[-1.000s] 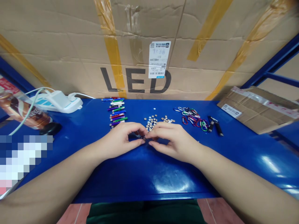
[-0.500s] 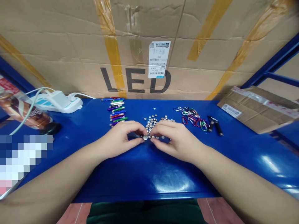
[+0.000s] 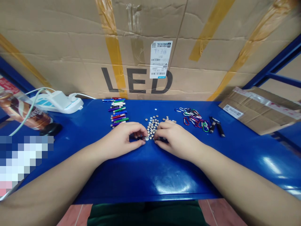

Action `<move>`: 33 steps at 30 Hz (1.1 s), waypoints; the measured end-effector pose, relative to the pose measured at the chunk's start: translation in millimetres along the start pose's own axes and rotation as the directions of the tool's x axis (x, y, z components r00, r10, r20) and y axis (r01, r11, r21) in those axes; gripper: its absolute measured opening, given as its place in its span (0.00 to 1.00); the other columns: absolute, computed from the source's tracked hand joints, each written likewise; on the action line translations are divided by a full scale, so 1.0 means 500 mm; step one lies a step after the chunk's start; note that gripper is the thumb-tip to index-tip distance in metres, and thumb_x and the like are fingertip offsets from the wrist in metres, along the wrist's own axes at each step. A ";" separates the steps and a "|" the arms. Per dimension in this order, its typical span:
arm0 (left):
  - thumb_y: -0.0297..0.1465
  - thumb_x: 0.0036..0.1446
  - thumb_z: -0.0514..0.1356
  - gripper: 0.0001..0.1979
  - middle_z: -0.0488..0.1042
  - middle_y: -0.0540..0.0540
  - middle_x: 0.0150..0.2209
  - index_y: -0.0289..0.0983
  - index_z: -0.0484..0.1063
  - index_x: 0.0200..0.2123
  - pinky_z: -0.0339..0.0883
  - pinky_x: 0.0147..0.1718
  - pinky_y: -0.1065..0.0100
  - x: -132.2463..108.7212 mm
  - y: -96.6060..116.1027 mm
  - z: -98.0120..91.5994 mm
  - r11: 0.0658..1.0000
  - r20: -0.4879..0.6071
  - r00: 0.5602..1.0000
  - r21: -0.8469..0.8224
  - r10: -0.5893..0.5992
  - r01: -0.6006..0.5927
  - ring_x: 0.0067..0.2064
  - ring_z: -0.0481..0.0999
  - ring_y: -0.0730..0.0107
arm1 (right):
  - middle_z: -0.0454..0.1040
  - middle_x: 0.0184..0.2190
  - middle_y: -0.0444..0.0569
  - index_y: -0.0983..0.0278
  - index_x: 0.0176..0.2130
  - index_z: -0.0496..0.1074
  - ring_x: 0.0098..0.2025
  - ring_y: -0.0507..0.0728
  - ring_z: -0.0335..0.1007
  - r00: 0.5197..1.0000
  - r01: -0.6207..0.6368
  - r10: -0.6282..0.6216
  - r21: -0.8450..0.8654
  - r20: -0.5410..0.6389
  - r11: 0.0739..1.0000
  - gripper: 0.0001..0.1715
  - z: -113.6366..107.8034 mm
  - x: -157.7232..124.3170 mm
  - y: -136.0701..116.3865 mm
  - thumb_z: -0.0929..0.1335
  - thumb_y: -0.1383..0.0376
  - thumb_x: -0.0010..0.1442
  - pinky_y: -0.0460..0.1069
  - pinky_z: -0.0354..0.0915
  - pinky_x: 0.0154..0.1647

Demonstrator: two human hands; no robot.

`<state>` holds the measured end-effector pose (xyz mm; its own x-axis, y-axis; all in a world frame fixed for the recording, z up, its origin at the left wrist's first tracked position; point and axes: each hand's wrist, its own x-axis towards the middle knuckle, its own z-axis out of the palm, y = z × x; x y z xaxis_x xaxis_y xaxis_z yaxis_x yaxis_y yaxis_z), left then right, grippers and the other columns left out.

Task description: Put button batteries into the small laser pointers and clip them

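My left hand (image 3: 124, 138) is curled at the middle of the blue table, its thumb and fingers round a small dark tube (image 3: 140, 138). A silvery disc shows at the tube's right end, by the fingertips. Facing it, my right hand (image 3: 175, 138) has thumb and forefinger drawn close together at the pile's near edge. Whether anything sits between those fingertips is hidden. Many small round button cells (image 3: 152, 126) lie scattered between and behind both hands, partly covered by the right one.
Coloured metal tubes (image 3: 119, 113) lie in a column at left. Carabiners (image 3: 194, 117) and two black tubes (image 3: 220, 129) lie at right, before a small carton (image 3: 261, 110). A power strip (image 3: 68, 106) and a bottle (image 3: 28, 113) are far left. A large LED carton (image 3: 80, 56) stands behind.
My right hand has shifted slightly right, away from the left fingertips. More of the dark tube shows in my left hand, which has hardly moved.
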<state>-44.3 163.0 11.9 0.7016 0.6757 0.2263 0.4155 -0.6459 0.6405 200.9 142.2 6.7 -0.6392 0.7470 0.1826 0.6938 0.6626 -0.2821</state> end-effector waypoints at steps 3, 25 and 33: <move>0.29 0.61 0.65 0.05 0.80 0.49 0.39 0.38 0.77 0.41 0.72 0.40 0.69 0.001 0.000 0.000 1.000 -0.005 1.000 0.005 0.008 -0.008 0.38 0.78 0.69 | 0.78 0.36 0.50 0.65 0.34 0.80 0.41 0.58 0.70 0.996 0.086 -0.086 0.048 0.006 0.995 0.05 -0.002 0.001 0.001 0.72 0.73 0.62 0.53 0.65 0.46; 0.31 0.60 0.66 0.07 0.80 0.48 0.35 0.35 0.78 0.42 0.73 0.38 0.69 0.001 0.010 0.002 0.999 -0.019 1.000 -0.034 0.000 -0.001 0.36 0.79 0.69 | 0.81 0.35 0.49 0.64 0.40 0.80 0.36 0.54 0.78 0.921 0.254 -0.089 0.410 -0.380 0.876 0.06 0.017 0.005 -0.012 0.72 0.71 0.63 0.49 0.73 0.41; 0.30 0.60 0.66 0.06 0.81 0.48 0.35 0.36 0.79 0.41 0.74 0.37 0.69 0.003 0.009 0.003 0.999 -0.015 1.000 -0.034 0.000 -0.001 0.35 0.79 0.69 | 0.81 0.34 0.48 0.62 0.38 0.79 0.36 0.54 0.78 0.937 0.220 -0.078 0.404 -0.340 0.888 0.05 0.015 0.002 -0.013 0.72 0.71 0.62 0.48 0.73 0.40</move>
<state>-40.7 160.7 14.0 0.6930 0.6808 0.2371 0.3950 -0.6337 0.6651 193.2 138.3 1.5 -0.5399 0.6669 0.5136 0.3411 0.7312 -0.5908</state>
